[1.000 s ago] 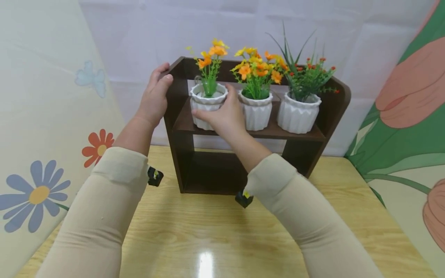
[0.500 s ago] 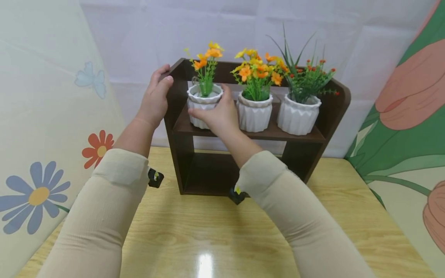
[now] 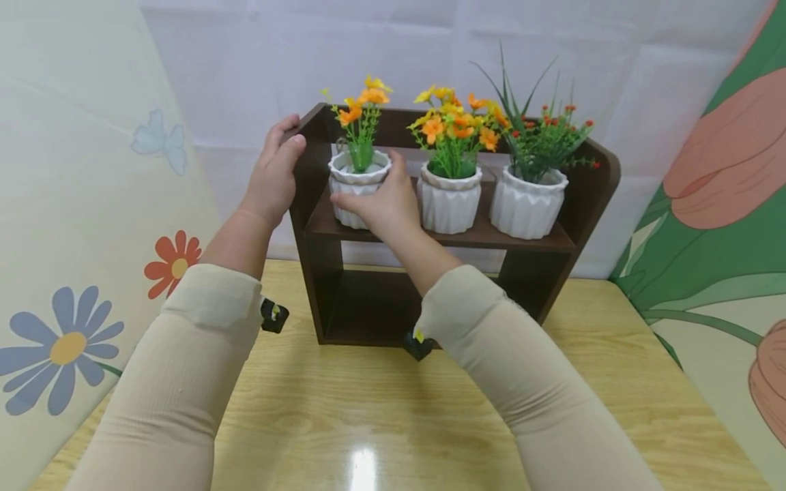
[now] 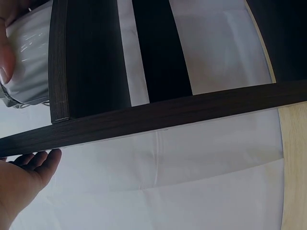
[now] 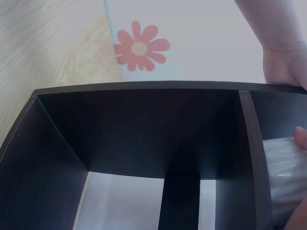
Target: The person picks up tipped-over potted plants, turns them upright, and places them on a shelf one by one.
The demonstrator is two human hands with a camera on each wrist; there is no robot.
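Observation:
A dark brown two-tier shelf (image 3: 314,286) stands on the wooden table. On its upper board, at the left end, is a white ribbed flowerpot (image 3: 348,181) with orange and yellow artificial flowers (image 3: 362,112). My right hand (image 3: 396,208) grips this pot from its right side, thumb across the front and a finger at the rim. My left hand (image 3: 270,177) rests against the outside of the shelf's left side panel near the top. In the left wrist view, the fingertips (image 4: 50,160) touch the panel's outer face, and part of the pot (image 4: 31,52) shows inside.
A second white pot (image 3: 450,204) with orange flowers and a third pot (image 3: 528,208) with red-dotted greenery stand to the right on the upper board. The lower tier (image 3: 374,307) is below. White cloth (image 3: 393,41) hangs behind; floral panels (image 3: 67,344) flank both sides.
My right hand has shifted the left flowerpot slightly further left, toward the side panel, widening its gap from the middle pot. The left hand stays in place.

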